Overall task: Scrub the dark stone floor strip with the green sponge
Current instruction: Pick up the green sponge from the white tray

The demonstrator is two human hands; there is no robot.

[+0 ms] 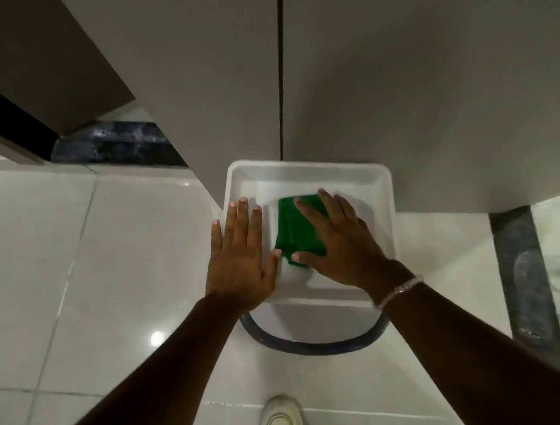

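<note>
A green sponge [295, 228] lies inside a white square tub [305, 170] that stands on the floor against a grey wall. My right hand [338, 241] rests flat on the sponge, fingers over its top and thumb at its near edge. My left hand [241, 252] is spread flat on the tub's left rim, holding nothing. One dark stone floor strip [528, 280] runs along the floor at the right. Another dark stone strip [116, 144] lies at the upper left, under a doorway.
Pale glossy floor tiles [75, 262] surround the tub. A dark blue hoop handle [316, 345] curves below the tub's near side. My light shoe [283, 420] stands at the bottom centre. A brown door panel [42, 56] hangs at the upper left.
</note>
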